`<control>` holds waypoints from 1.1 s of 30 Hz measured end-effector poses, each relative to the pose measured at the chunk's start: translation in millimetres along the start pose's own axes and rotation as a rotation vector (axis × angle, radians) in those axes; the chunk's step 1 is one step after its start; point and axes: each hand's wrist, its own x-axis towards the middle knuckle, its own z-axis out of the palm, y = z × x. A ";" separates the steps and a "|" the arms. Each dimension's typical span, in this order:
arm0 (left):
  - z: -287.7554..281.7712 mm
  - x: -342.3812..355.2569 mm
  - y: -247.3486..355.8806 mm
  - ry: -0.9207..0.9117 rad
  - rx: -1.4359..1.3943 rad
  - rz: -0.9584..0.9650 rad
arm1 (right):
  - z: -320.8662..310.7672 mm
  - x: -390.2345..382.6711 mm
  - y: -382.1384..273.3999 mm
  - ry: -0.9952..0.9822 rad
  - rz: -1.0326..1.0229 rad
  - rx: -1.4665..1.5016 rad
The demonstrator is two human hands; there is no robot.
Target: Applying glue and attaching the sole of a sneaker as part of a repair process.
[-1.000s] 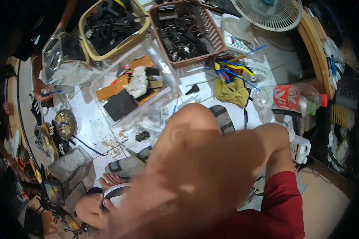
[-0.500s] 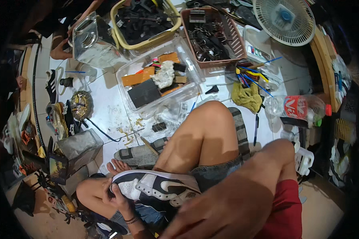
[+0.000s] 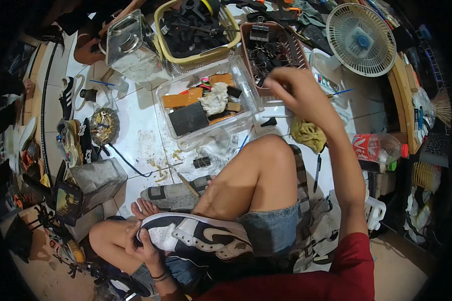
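A white and dark sneaker (image 3: 196, 236) without laces lies on its side across my lap, its toe to the left. My left hand (image 3: 144, 243) is closed around the toe, the thumb against its edge. My right hand (image 3: 297, 90) is stretched forward at the front edge of a pink-brown plastic basket (image 3: 248, 42) full of binder clips. Its fingers are loosely bent and apart, with nothing visible in them. One large black binder clip (image 3: 259, 33) stands up at the basket's back left. Another black binder clip (image 3: 202, 162) lies on the floor beyond my leg.
A clear bin (image 3: 165, 118) holds blocks and a white wad. Behind it stands a yellow basket (image 3: 168, 52) of black pieces. A fan (image 3: 361, 40), a yellow cloth (image 3: 306, 134) and a plastic bottle (image 3: 371, 149) are on the right. A metal tin (image 3: 103, 175) stands left.
My right hand has swung from low over my lap forward to the binder-clip basket. My left hand still grips the sneaker. The view has shifted slightly.
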 end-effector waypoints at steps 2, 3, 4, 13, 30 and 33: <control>3.0 -0.8 2.1 -0.008 -0.020 -0.020 | 32.4 18.7 65.4 -0.016 0.129 -0.503; 2.9 -1.4 3.4 -0.009 -0.059 -0.040 | 45.1 26.4 84.8 -0.096 0.214 -0.681; 2.8 -1.4 3.4 -0.011 -0.098 -0.061 | 51.3 32.3 98.9 -0.099 0.216 -0.686; 0.5 1.5 0.8 0.004 -0.022 -0.040 | 60.6 68.9 157.6 -0.231 0.351 -0.658; 2.0 4.4 4.3 -0.014 0.007 0.044 | 20.6 3.6 30.6 0.353 0.318 0.950; 0.7 3.4 0.8 -0.003 0.020 0.041 | 17.1 -14.5 8.7 0.335 0.236 1.153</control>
